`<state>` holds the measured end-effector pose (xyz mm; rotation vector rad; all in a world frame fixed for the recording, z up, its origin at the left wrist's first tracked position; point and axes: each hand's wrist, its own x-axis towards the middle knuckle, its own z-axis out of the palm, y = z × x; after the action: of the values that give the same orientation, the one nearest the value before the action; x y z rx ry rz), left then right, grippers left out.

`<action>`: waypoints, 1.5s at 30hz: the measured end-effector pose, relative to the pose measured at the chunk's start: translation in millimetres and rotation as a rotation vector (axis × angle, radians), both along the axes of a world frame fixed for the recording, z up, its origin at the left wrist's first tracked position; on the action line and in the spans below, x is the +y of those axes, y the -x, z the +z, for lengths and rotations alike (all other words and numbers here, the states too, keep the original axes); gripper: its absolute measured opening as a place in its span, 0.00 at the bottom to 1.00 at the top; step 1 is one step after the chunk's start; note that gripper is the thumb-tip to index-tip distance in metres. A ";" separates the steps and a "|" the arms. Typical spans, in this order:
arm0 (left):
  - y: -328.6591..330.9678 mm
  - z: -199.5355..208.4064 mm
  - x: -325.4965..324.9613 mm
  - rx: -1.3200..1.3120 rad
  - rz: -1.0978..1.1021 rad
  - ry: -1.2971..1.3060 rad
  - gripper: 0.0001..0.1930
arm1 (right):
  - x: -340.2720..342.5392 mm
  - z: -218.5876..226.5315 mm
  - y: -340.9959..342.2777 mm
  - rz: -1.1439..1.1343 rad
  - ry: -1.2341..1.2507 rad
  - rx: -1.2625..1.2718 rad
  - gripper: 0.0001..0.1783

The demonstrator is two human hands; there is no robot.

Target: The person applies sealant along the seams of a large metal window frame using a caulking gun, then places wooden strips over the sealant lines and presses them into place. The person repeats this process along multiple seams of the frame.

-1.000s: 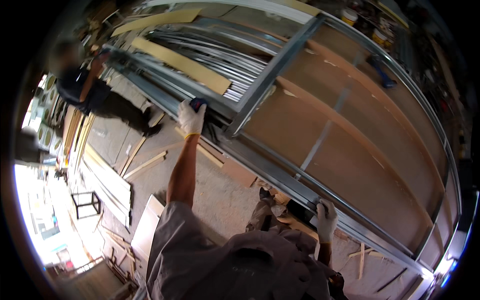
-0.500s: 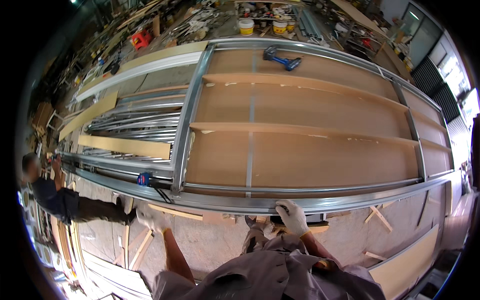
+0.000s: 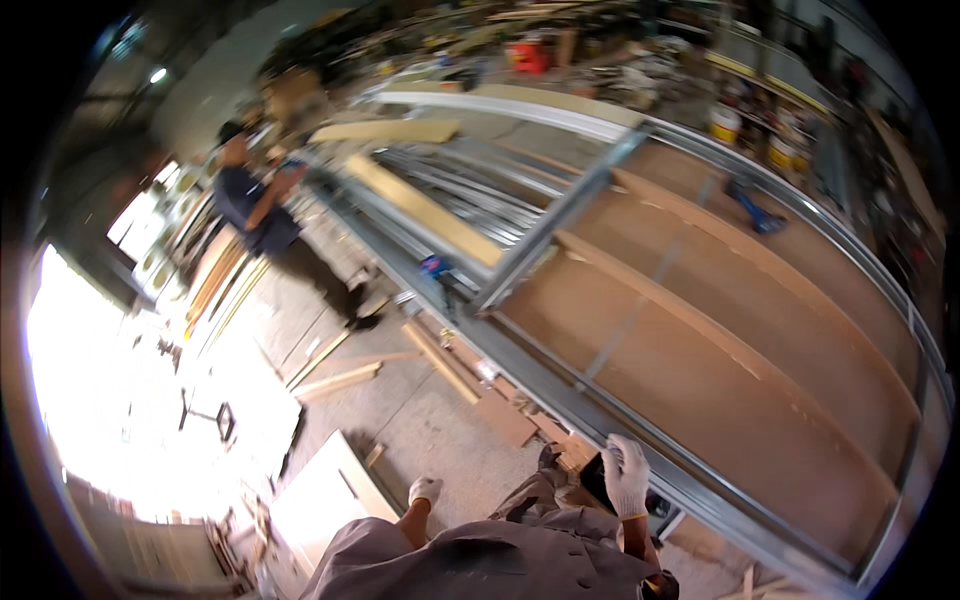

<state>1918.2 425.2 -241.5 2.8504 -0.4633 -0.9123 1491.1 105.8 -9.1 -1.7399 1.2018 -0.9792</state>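
Long, rectangular silver-metal frame with brown board panels (image 3: 680,400) before a person, its long axis slanting from upper left to lower right.
A blue-and-black power tool (image 3: 755,212) lies on the far panel, perhaps parked within reach. The white-gloved right hand (image 3: 626,476), half curled, meets the near rail, seemingly for steadiness; whether it grips is unclear. The white-gloved left hand (image 3: 425,490) hangs apart, loosely fisted, nothing visible inside.
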 end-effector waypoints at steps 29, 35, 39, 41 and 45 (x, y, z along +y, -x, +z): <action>-36.3 -30.5 175.0 0.404 0.241 0.249 0.23 | 13.2 -34.5 -53.9 -0.386 0.294 0.444 0.14; -86.9 2.7 132.9 0.105 0.130 0.333 0.25 | 9.0 -38.9 -62.4 -0.413 0.237 0.495 0.14; -145.3 116.2 -94.2 -0.116 -0.132 0.680 0.22 | 7.8 -32.9 -69.9 -0.472 0.205 0.498 0.14; -167.0 189.7 -220.9 -0.246 -0.339 0.911 0.28 | 5.7 -30.0 -75.1 -0.532 0.200 0.518 0.13; -214.2 268.8 -415.2 -0.527 -0.589 0.799 0.40 | -2.4 -37.5 -77.1 -0.497 0.196 0.431 0.11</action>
<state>2132.4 10.0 27.3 2.1605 -1.3922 0.0603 1568.2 103.4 -46.7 -1.9091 1.9376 -1.0582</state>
